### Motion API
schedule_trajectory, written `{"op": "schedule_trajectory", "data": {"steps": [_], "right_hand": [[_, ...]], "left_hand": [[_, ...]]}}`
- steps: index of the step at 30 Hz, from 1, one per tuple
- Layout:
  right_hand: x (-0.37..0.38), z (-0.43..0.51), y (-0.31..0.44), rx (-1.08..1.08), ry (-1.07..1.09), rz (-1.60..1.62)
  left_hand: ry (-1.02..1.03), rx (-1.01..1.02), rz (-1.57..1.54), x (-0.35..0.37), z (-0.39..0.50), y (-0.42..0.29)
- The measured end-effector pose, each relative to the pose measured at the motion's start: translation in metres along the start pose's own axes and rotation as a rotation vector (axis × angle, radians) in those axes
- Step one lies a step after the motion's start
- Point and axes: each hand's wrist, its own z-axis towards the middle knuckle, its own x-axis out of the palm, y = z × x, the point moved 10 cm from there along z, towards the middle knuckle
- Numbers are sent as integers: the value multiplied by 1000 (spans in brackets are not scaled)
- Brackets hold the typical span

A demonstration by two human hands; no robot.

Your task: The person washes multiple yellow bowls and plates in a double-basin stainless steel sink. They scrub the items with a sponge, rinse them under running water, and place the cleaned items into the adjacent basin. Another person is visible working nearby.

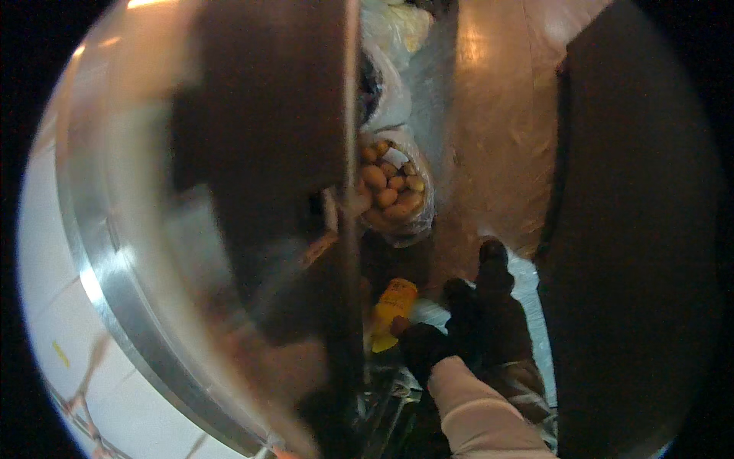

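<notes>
My right hand (pixel 424 350), in a dark glove with a pink sleeve (pixel 481 407) behind it, reaches down beside the metal counter's edge. Its fingers are around the lower part of a yellow container (pixel 397 301) that bears writing. One bare-looking fingertip lies across the yellow surface; the rest of the grip is dark and blurred. Ahead of the hand, a clear plastic bag (pixel 427 215) holds several potatoes (pixel 387 198) and a small white piece. My left hand is out of view.
A shiny metal counter (pixel 275 115) fills the left side, its straight edge (pixel 351 143) beside the bags. More plastic bags (pixel 395 103) stand farther off. Dark shoes (pixel 493 264) rest on the brown floor (pixel 499 143). A dark panel (pixel 636 229) borders the right.
</notes>
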Motion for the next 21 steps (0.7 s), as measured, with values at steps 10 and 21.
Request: {"op": "schedule_trajectory", "data": {"steps": [10, 21], "right_hand": [[-513, -230, 266, -437, -1026, -77], [-212, -247, 650, -869, 84, -64]], "left_hand": [[-34, 188, -259, -19, -28, -14], [108, 128, -909, 1, -4, 12]]}}
